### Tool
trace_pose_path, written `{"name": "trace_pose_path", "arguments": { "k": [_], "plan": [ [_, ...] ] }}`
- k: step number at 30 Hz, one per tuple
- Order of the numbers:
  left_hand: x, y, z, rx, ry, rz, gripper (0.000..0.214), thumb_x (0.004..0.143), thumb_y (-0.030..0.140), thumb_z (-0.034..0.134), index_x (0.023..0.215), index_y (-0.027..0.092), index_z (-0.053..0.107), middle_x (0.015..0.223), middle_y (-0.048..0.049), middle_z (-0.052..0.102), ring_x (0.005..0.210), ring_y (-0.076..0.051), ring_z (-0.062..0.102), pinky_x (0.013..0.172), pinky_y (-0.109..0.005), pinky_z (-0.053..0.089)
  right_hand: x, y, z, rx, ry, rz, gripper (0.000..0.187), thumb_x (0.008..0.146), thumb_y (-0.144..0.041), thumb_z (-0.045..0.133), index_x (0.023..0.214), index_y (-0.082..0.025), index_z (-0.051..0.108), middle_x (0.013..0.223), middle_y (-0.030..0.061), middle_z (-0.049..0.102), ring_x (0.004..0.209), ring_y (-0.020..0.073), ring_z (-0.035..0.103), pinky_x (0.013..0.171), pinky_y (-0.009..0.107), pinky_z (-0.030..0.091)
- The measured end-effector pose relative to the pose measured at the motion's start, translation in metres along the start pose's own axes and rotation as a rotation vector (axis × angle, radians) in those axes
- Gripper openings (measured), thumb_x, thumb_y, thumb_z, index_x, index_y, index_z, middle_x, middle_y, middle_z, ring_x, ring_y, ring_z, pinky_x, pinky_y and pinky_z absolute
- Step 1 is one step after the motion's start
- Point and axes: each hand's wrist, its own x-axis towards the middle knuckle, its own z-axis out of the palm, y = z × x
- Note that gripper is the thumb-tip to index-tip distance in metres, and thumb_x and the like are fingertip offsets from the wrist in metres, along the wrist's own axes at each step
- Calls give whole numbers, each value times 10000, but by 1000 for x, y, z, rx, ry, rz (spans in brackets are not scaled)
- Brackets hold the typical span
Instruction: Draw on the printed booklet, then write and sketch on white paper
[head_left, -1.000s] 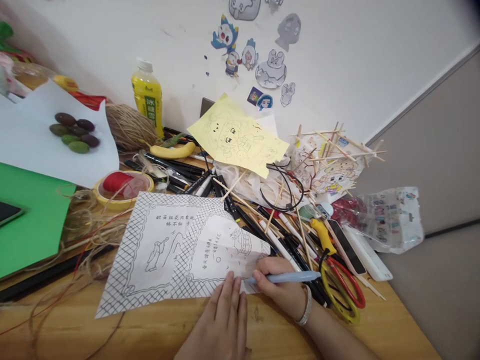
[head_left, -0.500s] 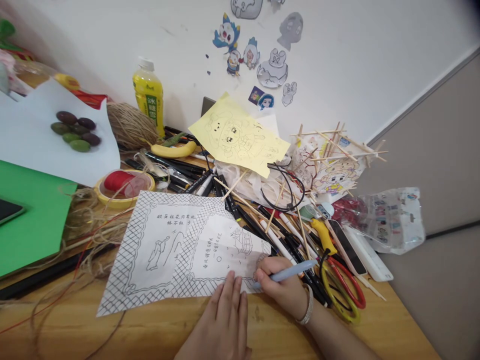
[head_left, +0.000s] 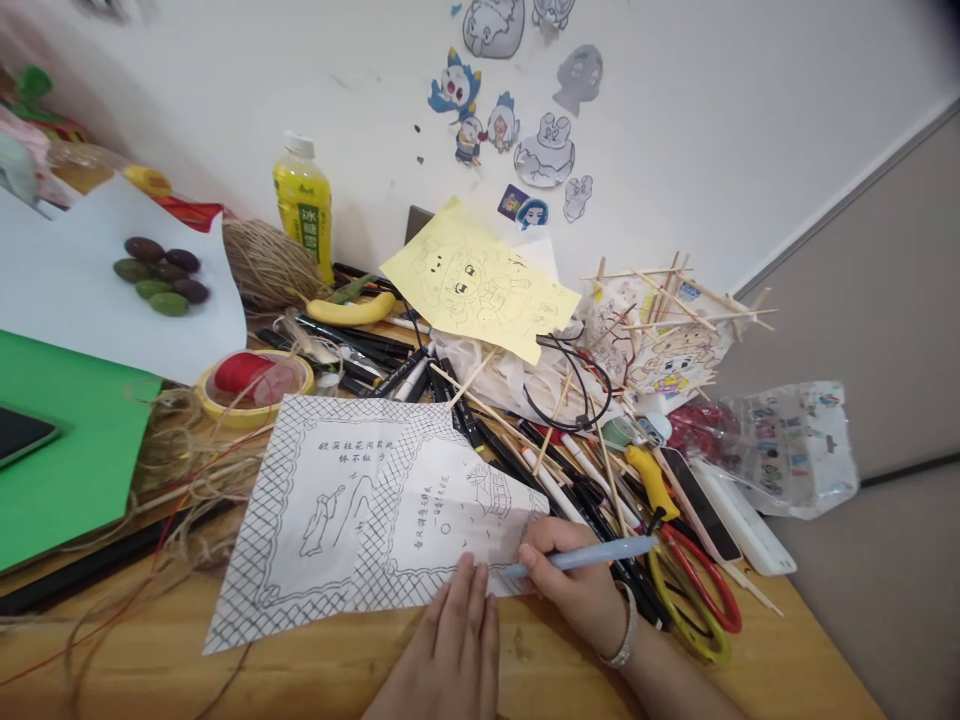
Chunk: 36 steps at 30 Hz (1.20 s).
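White paper [head_left: 315,480] lies before me with 2 ink-drawn, wavy-bordered panels amid dark crosshatching; at 4 o'clock from its middle my right hand [head_left: 574,590] pinches a pale blue pen [head_left: 600,553], and at 5 o'clock my left hand [head_left: 450,650] presses the lower edge flat, fingers straight and together. The wooden bench [head_left: 330,670] is cluttered up to a white wall [head_left: 202,90] bearing cartoon cutouts at 12 o'clock. At 10 o'clock a yellow ring [head_left: 212,411] holds a red spool [head_left: 241,372]; at 11 a bottle [head_left: 304,190] contains yellow drink.
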Motion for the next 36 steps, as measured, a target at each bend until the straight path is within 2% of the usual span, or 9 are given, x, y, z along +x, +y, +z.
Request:
{"name": "trace_pose_path", "arguments": {
  "k": [6, 12, 16, 21, 31, 36],
  "plan": [
    [2, 0, -1, -5, 25, -9, 511, 864, 540, 546, 1039, 92, 719, 1122, -168, 688, 1120, -315, 572, 998, -416, 283, 4, -3, 1, -215, -40, -84, 362, 873, -253, 456, 531, -215, 342, 479, -34, 444, 462, 114, 440, 467, 233, 329],
    [2, 0, 2, 4, 35, -17, 501, 856, 535, 560, 1026, 94, 727, 1117, -166, 692, 1105, -316, 578, 1000, -421, 275, 4, -1, 1, -263, -74, -82, 348, 880, -251, 436, 538, -207, 388, 494, -9, 504, 482, 129, 494, 492, 237, 356],
    [1, 0, 1, 7, 21, -15, 516, 862, 548, 547, 1035, 97, 727, 1124, -166, 689, 1115, -319, 571, 1000, -422, 273, 5, -1, 2, -279, -71, -119, 336, 872, -240, 439, 547, -212, 361, 488, -22, 472, 476, 119, 465, 484, 231, 333],
    [1, 0, -1, 5, 25, -23, 514, 853, 550, 559, 1025, 97, 731, 1116, -168, 692, 1114, -320, 571, 1001, -422, 270, 4, 1, 3, -252, -53, -81, 348, 842, -232, 447, 540, -222, 274, 480, -42, 388, 463, 107, 392, 464, 230, 297],
    [3, -1, 0, 15, 32, -20, 515, 854, 552, 556, 1033, 100, 727, 1118, -166, 691, 1118, -321, 570, 998, -426, 278, 3, 5, -1, -72, -113, 49, 365, 850, -323, 482, 518, -211, 379, 482, -35, 410, 469, 113, 407, 459, 232, 332],
    [2, 1, -2, 14, 26, -24, 524, 842, 571, 560, 1020, 109, 733, 1103, -160, 698, 1108, -326, 572, 1000, -441, 281, 1, 6, 0, -12, -47, 99, 358, 853, -322, 475, 526, -216, 373, 485, -25, 455, 462, 123, 446, 455, 237, 355]
  ]
}}
